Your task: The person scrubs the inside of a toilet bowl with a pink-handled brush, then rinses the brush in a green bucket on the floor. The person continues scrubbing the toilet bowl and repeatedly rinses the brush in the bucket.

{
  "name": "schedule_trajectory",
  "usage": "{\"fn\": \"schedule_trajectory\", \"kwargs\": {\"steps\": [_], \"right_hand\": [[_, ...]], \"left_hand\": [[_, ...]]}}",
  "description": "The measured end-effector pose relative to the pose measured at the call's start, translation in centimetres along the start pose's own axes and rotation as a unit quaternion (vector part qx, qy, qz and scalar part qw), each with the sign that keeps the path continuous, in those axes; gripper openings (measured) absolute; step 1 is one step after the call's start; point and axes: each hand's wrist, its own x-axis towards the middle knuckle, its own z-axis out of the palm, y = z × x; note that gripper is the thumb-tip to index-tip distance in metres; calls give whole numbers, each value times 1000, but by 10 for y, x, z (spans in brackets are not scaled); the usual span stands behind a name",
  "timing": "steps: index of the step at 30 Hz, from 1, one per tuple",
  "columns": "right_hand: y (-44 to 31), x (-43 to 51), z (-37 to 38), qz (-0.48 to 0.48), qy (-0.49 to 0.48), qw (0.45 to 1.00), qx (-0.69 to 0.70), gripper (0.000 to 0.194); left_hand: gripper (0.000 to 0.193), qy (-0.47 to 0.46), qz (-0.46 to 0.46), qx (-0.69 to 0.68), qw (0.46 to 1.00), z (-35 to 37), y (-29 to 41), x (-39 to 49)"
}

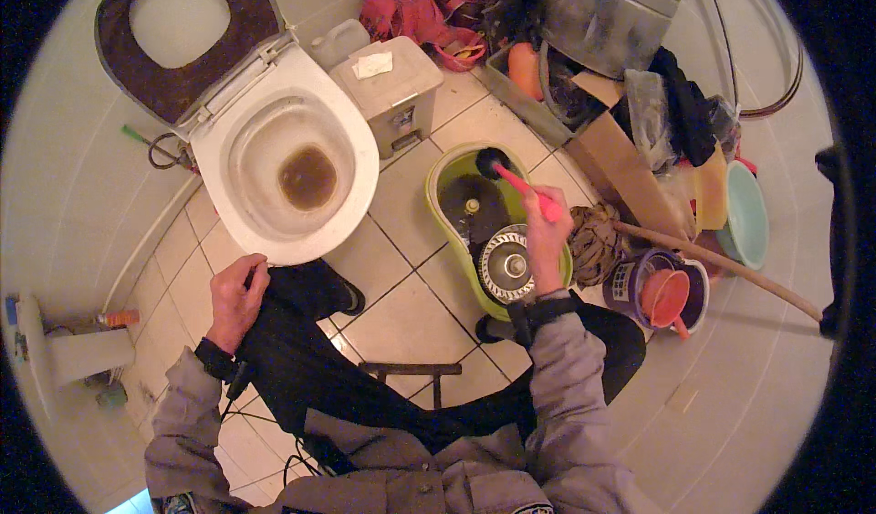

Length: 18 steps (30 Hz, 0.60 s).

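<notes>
My right hand (546, 230) grips the pink handle of a toilet brush (514, 180). The brush's dark head is at the far inner wall of a green spin-mop bucket (436, 196), which holds dark water. A round metal spin basket (506, 264) sits in the bucket's near end, partly behind my right hand and wrist. My left hand (236, 295) rests on or just above my knee with the fingers curled and nothing seen in them. It is beside the front rim of a white toilet (342, 233), whose bowl holds brown water. The dark toilet seat (253, 14) is raised.
A lidded plastic bin (387, 97) stands right of the toilet. A wooden-handled mop (718, 261) lies near a purple bucket (623, 288) with a red scoop (664, 298). Cardboard (626, 172), a mint basin (746, 216) and a metal drum (609, 18) crowd the right. A stool (410, 369) is under me.
</notes>
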Motion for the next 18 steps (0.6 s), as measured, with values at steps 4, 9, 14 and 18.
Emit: {"fn": "schedule_trajectory", "kwargs": {"steps": [4,9,14,18], "right_hand": [[1,5,12,-113,-43,992,-34,13],[7,5,9,29,-36,999,-28,10],[-2,-14,17,-75,-59,995,-19,10],[-8,-11,8,45,-190,977,-82,11]], "left_hand": [[11,-5,-7,-9,1000,0,-2,1],[11,2,4,-11,1000,-1,-2,-1],[12,-4,-34,-25,999,-2,-2,-2],[12,3,-14,-18,1000,0,-4,-1]]}}
